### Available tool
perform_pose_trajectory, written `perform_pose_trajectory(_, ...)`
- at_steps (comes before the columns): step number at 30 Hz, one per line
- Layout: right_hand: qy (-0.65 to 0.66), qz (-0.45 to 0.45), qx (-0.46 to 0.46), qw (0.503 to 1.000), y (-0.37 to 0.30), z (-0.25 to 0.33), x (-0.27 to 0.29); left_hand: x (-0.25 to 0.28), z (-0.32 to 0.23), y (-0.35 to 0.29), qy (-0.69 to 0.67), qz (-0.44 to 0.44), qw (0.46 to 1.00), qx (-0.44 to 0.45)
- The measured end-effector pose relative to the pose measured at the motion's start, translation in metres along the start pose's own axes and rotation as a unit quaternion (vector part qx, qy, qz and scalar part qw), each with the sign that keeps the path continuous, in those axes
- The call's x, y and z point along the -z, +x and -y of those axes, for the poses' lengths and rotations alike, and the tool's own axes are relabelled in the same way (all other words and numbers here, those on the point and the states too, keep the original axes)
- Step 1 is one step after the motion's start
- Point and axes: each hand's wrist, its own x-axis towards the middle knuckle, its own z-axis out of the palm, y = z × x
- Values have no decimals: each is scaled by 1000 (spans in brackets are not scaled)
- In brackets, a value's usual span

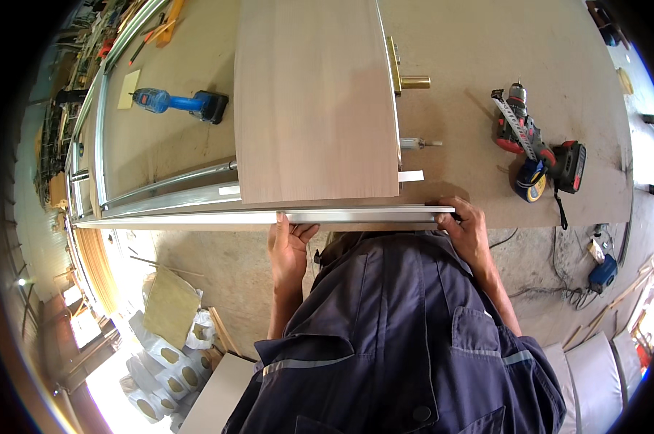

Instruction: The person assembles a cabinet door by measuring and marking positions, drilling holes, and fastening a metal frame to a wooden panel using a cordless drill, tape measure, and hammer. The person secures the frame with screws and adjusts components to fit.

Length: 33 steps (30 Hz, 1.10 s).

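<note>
A long, thin silver metal strip (pixel 370 215) runs along the near edge of the worktable, its far end reaching away to the left. My left hand (pixel 289 247) grips it from below at about its middle, with the thumb up against its face. At the strip's right end, my right hand (pixel 466 226) has its fingers closed around it. Just beyond the strip lies a wood-grain panel (pixel 312 108). Brass-coloured hardware (pixel 414 82) shows beside the panel's right edge, and a small silver cylinder with a tip (pixel 418 143) lies nearer to me.
On the table's left lies a blue cordless power tool (pixel 171 100) near metal rails (pixel 171 181). To the right rest a red-and-black cordless drill (pixel 567 166) and a blue tape measure (pixel 531 181), its blade partly out. Cables and a blue device (pixel 602 273) are on the floor.
</note>
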Motion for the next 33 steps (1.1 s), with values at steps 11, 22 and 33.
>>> perform_pose_trajectory(11, -12, 0, -3, 1000, 14, 29, 6, -8, -7, 9, -15, -38, 999, 9)
perform_pose_trajectory(22, 17, -6, -23, 1000, 21, 20, 8, -28, -21, 14, -10, -27, 1000, -10)
perform_pose_trajectory(33, -36, -6, 20, 999, 25, 28, 12, -10, -3, 22, -8, -18, 1000, -18)
